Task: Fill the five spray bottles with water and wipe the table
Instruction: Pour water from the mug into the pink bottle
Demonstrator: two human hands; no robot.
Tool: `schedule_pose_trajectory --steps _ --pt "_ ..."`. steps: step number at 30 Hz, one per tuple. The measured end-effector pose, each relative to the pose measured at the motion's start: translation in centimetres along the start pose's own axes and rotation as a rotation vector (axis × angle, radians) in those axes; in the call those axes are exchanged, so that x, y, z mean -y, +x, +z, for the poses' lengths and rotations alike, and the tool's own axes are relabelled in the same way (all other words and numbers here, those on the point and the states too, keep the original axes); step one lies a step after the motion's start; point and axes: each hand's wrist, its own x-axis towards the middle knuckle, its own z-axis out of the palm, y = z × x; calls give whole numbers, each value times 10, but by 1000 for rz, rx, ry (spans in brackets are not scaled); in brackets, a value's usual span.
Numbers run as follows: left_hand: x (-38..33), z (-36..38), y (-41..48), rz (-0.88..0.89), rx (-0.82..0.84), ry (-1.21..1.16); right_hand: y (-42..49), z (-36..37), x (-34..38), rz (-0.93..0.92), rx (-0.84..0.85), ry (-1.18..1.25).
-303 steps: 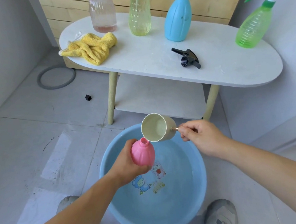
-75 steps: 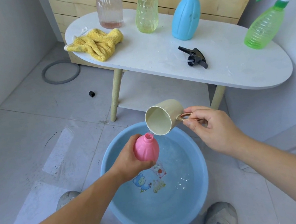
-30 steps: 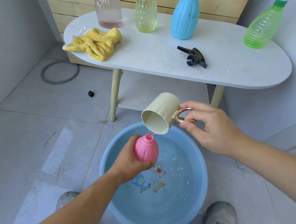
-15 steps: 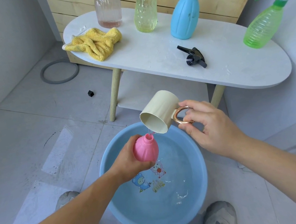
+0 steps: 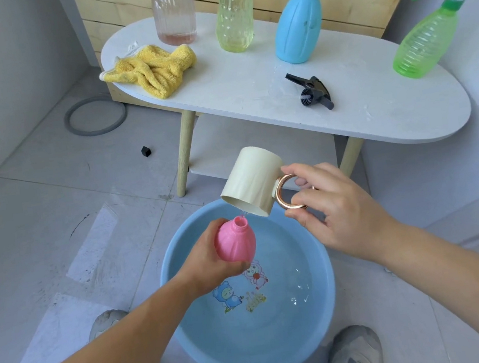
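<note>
Over basin [image 5: 240,359], pink bottle [image 5: 236,244] in left hand [image 5: 203,262]

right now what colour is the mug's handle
Rose gold, a shiny ring on the cream mug, shown in the head view.

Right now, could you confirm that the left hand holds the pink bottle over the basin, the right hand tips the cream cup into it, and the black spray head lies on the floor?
Not quite: the head view shows the black spray head lying on the white table instead. The rest is right.
</note>
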Motion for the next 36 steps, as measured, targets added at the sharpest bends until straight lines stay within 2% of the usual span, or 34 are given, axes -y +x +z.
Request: schedule_pose_trajectory --steps 6,8,10,13,15,20,25,31,36 --pt "0 0 0 -2 -2 -6 1 1 2 -119 27 -81" --pt "-1 0 0 -5 -3 -8 -3 7 1 -84 36 -61" --pt "-1 0 -1 -12 1 -16 -7 17 4 116 18 66" --pt "-1 0 -4 -27 3 -28 -4 31 1 554 -38 362" --pt "3 1 -4 -41 -1 -27 -8 48 -15 787 5 522" --pt "11 2 -4 -83 -15 -26 -34 105 -40 1054 198 600" --pt "24 2 -2 -100 -28 7 -53 145 -41 1049 303 568" --pt "33 4 -2 -143 -25 -6 -64 174 -43 887 370 414" --pt "37 5 -2 -148 -24 9 -69 181 -47 831 462 336"
